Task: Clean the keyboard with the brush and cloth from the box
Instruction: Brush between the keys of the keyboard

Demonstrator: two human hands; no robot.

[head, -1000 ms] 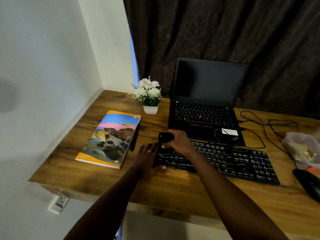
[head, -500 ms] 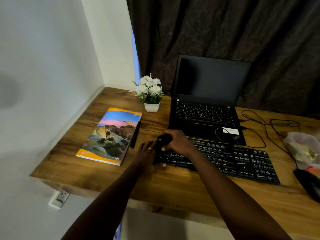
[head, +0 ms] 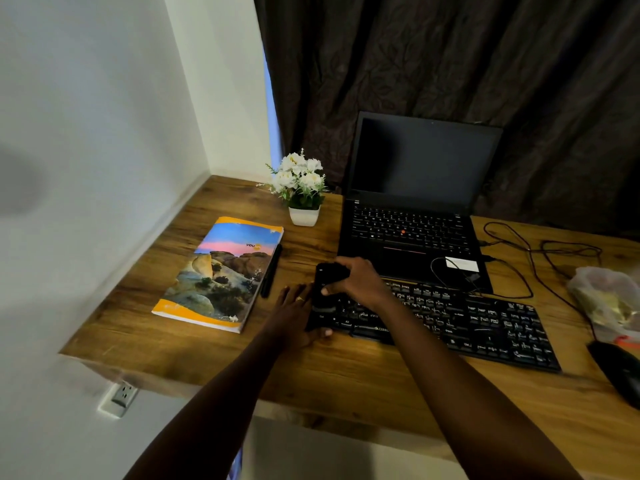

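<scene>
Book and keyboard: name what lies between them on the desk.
In the head view, a black pen lies beside the book's right edge. Nearer the keyboard, the left hand rests flat on the desk.

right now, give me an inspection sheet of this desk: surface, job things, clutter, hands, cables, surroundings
surface: wooden desk, set into a corner.
job's things: black keyboard in front of the open laptop; black brush over its left end; cloth and box, nothing seen.
clutter: book with pen beside it, flower pot, plastic bag and mouse at right.
grippers: right hand grips the brush; left hand rests flat at the keyboard's left end.
cables: dark cables looped right of the laptop.
surroundings: white wall at left, dark curtain behind, outlet below the desk.
</scene>
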